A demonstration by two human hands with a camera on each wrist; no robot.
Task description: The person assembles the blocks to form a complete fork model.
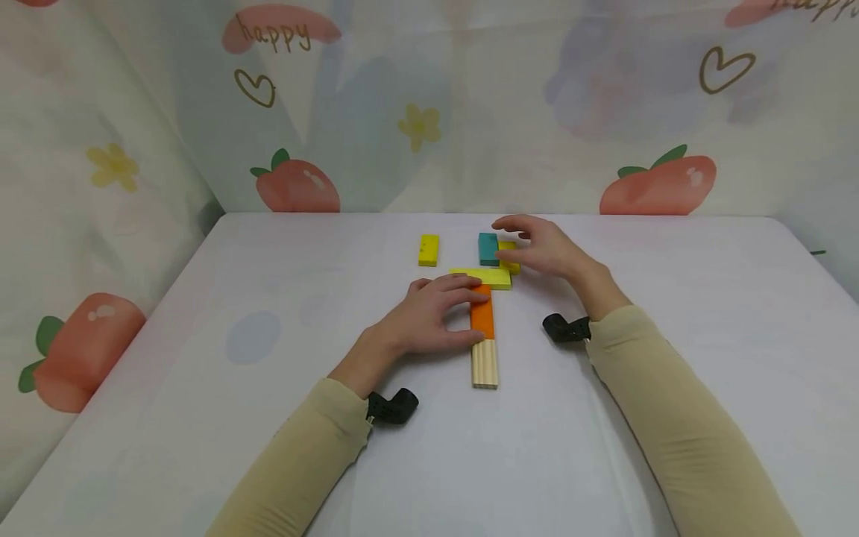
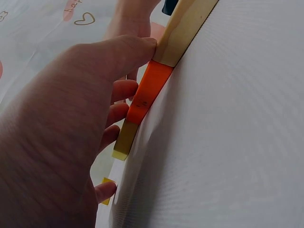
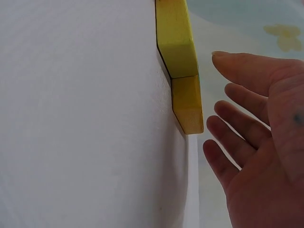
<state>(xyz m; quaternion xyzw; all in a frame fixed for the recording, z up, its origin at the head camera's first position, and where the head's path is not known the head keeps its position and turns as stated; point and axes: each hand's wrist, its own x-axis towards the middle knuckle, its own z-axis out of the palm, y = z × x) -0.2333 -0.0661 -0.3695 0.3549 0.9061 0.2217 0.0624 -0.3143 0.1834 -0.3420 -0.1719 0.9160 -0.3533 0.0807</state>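
Note:
In the head view my left hand [image 1: 432, 317] lies over an orange block [image 1: 482, 321], its fingers spread and lightly bent. The thumb touches near the joint between that block and a plain wooden block [image 1: 485, 365], as the left wrist view also shows. Across the orange block's far end lies a yellow-green block [image 1: 498, 280], with left fingertips at it. Beyond, a teal block [image 1: 488, 250] and a yellow block [image 1: 511, 264] lie side by side. My right hand [image 1: 546, 250] hovers over this pair, thumb and fingers apart; the right wrist view shows nothing in it.
A separate yellow block [image 1: 428, 250] lies further left on the white table [image 1: 268, 447]. A patterned cloth [image 1: 470, 89] hangs behind the table's far edge. Each wrist carries a small black camera [image 1: 394, 407].

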